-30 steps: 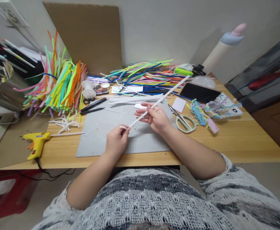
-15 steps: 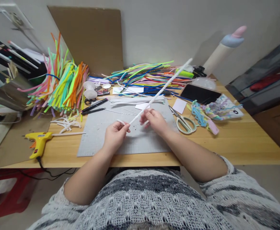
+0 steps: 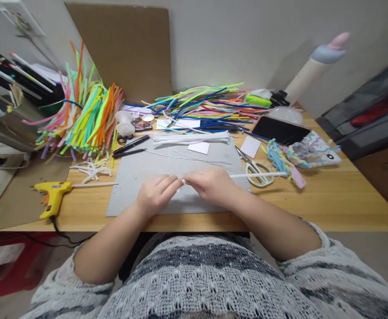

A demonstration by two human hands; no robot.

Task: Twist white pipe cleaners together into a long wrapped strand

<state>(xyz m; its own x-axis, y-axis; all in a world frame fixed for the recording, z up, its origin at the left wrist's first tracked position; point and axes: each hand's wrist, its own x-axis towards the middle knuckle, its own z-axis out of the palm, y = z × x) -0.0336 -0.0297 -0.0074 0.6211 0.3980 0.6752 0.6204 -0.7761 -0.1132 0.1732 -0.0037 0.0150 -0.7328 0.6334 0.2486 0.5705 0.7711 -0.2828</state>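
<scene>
Both hands meet low over the grey cutting mat [image 3: 127, 195], fingertips almost touching. Between them a small white bit of a pipe cleaner [image 3: 260, 175] shows, and its long straight end sticks out to the right past my right hand [image 3: 214, 184], crossing over the scissors' handles. My right hand is closed on the pipe cleaner, its fingers pressed together. My left hand [image 3: 159, 192] is closed at the other end, its thumb hidden beneath the fingers. The scissors [image 3: 259, 173] with pale green handles lie at the mat's right edge.
More white pipe cleaners [image 3: 190, 138] lie along the mat's back, near black pens [image 3: 130, 146] and thin wires. A yellow glue gun [image 3: 52, 197] rests at left beside white offcuts [image 3: 92, 170]. Colourful pipe cleaners [image 3: 91, 119] stand bundled at left. A phone [image 3: 280, 130] lies at right.
The pipe cleaner has swung down from a raised diagonal to nearly level, pointing right. My right hand has come down and closed in beside my left, and both now face palm down.
</scene>
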